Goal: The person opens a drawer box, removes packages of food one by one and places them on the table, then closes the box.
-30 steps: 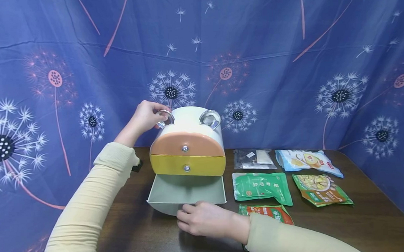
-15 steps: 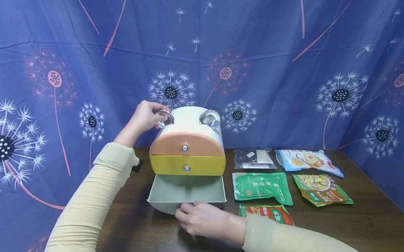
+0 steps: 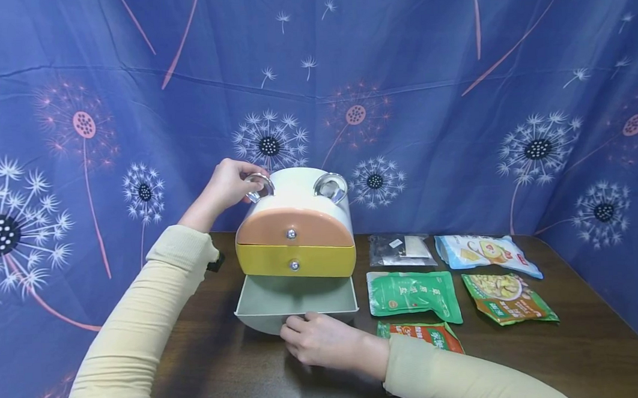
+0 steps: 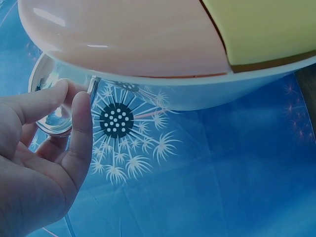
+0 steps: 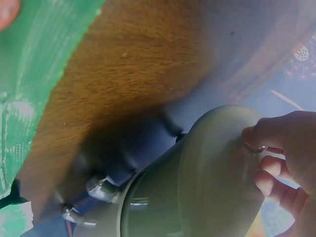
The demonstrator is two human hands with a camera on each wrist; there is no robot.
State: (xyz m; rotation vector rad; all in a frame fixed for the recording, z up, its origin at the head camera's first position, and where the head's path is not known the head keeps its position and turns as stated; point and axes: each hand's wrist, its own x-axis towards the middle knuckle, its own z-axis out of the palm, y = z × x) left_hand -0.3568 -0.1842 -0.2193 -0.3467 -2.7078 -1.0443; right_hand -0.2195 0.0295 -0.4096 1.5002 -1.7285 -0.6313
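Observation:
A small drawer cabinet (image 3: 302,185) with a white shell stands on the table, two silver ring-shaped ears on top. Its orange drawer (image 3: 266,226) and yellow drawer (image 3: 265,262) are closed, while the grey-green bottom drawer (image 3: 297,296) is pulled out, with a bare floor showing. My left hand (image 3: 230,182) grips the left silver ear (image 4: 52,116) between thumb and fingers. At the drawer's front, my right hand (image 3: 326,341) pinches the small silver knob (image 5: 260,149), which the hand hides in the head view.
Right of the cabinet lie several food packets: a clear-and-dark bag (image 3: 400,250), a light blue packet (image 3: 487,255), a green packet (image 3: 413,296), an orange-green packet (image 3: 508,298) and a red-green packet (image 3: 423,335) partly under the right sleeve. A blue dandelion curtain (image 3: 429,127) hangs behind.
The bottom drawer has slid slightly inward, its front edge now closer to the cabinet, and my right hand has moved with it. My left hand stays on the ear.

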